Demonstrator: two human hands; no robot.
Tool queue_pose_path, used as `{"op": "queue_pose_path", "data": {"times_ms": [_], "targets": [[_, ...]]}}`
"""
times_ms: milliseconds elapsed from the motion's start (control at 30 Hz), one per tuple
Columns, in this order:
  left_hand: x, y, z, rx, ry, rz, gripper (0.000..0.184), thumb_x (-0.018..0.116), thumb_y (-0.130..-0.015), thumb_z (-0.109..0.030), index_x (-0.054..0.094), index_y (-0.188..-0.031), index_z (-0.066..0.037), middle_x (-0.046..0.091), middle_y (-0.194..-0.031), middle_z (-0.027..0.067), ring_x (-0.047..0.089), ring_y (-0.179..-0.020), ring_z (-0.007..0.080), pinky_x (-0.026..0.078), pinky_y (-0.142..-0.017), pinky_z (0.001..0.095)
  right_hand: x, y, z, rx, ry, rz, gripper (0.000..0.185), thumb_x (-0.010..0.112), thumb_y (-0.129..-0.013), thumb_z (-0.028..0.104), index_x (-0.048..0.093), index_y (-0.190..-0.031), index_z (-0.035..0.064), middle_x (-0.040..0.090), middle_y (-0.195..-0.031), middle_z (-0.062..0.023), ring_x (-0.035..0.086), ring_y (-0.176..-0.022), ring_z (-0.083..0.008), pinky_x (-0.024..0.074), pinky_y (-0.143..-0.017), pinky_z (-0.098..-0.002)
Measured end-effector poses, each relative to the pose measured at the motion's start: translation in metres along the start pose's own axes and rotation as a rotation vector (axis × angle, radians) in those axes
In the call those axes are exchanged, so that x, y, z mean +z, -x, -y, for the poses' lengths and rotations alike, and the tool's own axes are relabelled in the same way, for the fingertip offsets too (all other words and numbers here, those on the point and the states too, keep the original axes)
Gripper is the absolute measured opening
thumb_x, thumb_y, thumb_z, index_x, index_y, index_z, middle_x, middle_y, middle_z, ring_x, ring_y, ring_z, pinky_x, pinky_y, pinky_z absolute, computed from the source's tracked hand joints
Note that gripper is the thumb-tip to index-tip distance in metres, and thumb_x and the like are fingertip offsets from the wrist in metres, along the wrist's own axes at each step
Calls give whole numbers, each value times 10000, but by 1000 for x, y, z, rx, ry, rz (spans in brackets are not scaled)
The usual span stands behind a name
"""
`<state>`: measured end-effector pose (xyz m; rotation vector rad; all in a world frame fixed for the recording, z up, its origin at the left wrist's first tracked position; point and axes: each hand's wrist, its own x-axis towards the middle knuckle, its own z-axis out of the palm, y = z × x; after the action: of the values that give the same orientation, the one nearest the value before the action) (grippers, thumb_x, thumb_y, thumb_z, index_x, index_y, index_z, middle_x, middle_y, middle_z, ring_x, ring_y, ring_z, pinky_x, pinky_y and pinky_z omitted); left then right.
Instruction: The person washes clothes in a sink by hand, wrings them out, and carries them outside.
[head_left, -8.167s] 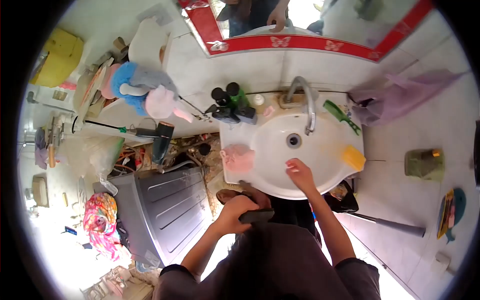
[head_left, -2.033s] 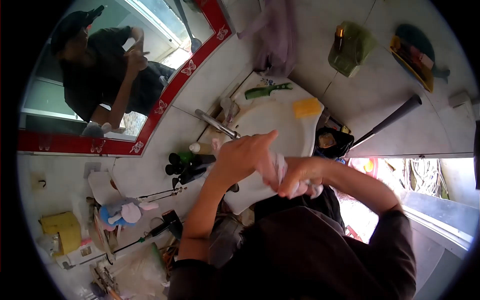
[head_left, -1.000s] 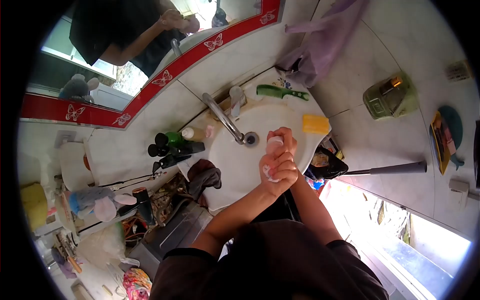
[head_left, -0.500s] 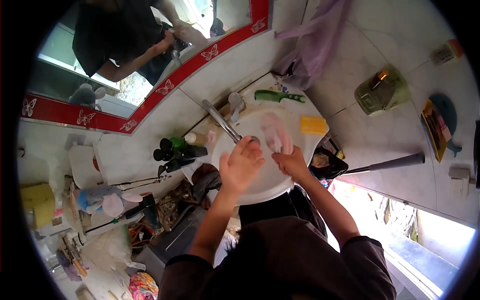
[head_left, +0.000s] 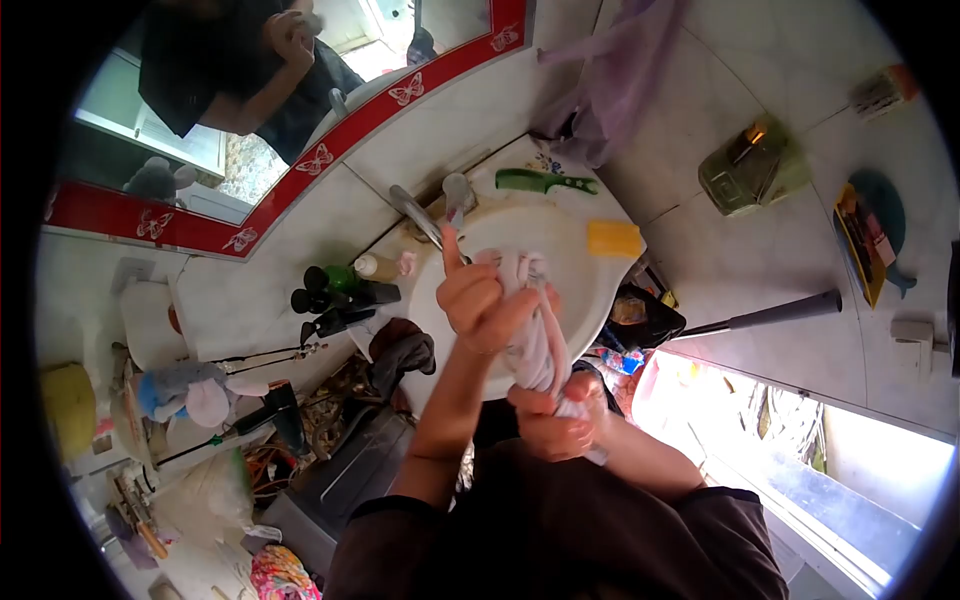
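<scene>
A pale pink-and-white wet-looking cloth (head_left: pixel 540 345) is bunched and twisted between my two hands above the washbasin (head_left: pixel 425 300). My left hand (head_left: pixel 485 308) is closed around its upper end, with the index finger sticking up beside the metal faucet (head_left: pixel 415 215). Lower down and nearer my body, my right hand (head_left: pixel 560 415) is wrapped around the other end, and a short tail of cloth hangs below it. Whether my left hand touches the faucet I cannot tell.
On the basin's rim lie a green comb (head_left: pixel 545 182) and a yellow soap bar or sponge (head_left: pixel 613 238). Dark-capped bottles (head_left: pixel 325 290) stand left of it. A red-framed mirror (head_left: pixel 318 160) hangs above. A grey-handled pole (head_left: pixel 785 308) leans at the right.
The cloth has come from over the basin toward my body. My left hand, open before, has closed on it. My right hand has moved down and nearer me, still gripping it.
</scene>
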<state>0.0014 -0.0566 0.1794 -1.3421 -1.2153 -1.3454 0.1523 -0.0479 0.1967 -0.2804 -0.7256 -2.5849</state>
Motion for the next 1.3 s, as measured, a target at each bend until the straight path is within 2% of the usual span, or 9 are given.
{"op": "queue_pose_path", "data": {"times_ms": [233, 367, 567, 633, 667, 767, 933, 1133, 1300], "targets": [[-24, -18, -1, -291, 534, 814, 295, 609, -620, -33, 526, -897, -91, 543, -1075, 103, 573, -821, 271, 471, -668, 363, 45, 50, 30, 102, 349, -447, 196, 535, -736, 115, 375, -831, 54, 377, -551, -23, 327, -372, -47, 212, -277, -162], [-18, -8, -7, -372, 403, 1110, 312, 614, -603, -49, 532, -903, -79, 548, -1066, 121, 588, -737, 261, 463, -597, 327, 73, 47, 47, 246, 1659, -1270, 202, 624, -676, 187, 488, -739, 53, 461, -541, -40, 408, -409, -87, 341, -367, -223], [-19, 12, -15, -702, 536, 1508, 236, 606, -587, -48, 525, -808, -36, 605, -787, 100, 574, -592, 245, 450, -539, 326, 89, 30, 78, 638, 2888, -1045, 323, 604, -605, 132, 513, -904, 48, 550, -603, -136, 570, -606, -298, 438, -547, -407], [-19, 15, -10, -1554, 1091, 1698, 183, 639, -603, -92, 516, -727, -38, 546, -598, 43, 551, -588, 198, 449, -571, 310, 91, 18, 91, 868, 2963, -993, 366, 596, -620, 140, 493, -962, 62, 562, -616, -129, 573, -618, -317, 435, -537, -417], [-19, 19, -10, -1545, 1088, 1715, 183, 639, -603, -92, 516, -727, -38, 546, -598, 43, 551, -588, 198, 449, -571, 310, 87, 17, 100, 929, 3091, -740, 319, 591, -651, 176, 474, -934, 87, 558, -605, -109, 573, -594, -306, 433, -513, -410], [-25, 33, -35, -1891, 1691, 1426, 152, 618, -637, -91, 480, -690, -55, 482, -586, 19, 514, -564, 154, 449, -592, 320, 90, 2, 115, 1076, 3223, -282, 249, 570, -687, 205, 463, -893, 113, 545, -585, -81, 571, -557, -282, 426, -466, -387], [-11, 24, -72, -2219, 2543, 170, 208, 508, -617, 19, 342, -616, -108, 301, -538, 2, 343, -431, 120, 382, -561, 237, 70, -30, 147, 869, 3398, 497, 220, 534, -686, 194, 488, -888, 119, 528, -579, -58, 564, -527, -240, 409, -416, -347], [4, 43, -75, -2113, 2473, -512, 235, 448, -532, 40, 295, -620, -114, 271, -528, -11, 291, -405, 101, 234, -453, 241, -47, -14, 161, -925, 2715, -394, 213, 592, -682, 153, 462, -845, 107, 483, -550, -19, 474, -454, -192, 381, -419, -294], [36, 64, -71, -1966, 2552, -865, 234, 446, -523, 47, 306, -614, -118, 254, -509, -17, 275, -385, 95, 212, -405, 230, -109, -20, 134, -1350, 2095, -1110, 209, 557, -736, 7, 402, -837, 106, 405, -602, 4, 335, -479, -109, 343, -463, -217]]}}
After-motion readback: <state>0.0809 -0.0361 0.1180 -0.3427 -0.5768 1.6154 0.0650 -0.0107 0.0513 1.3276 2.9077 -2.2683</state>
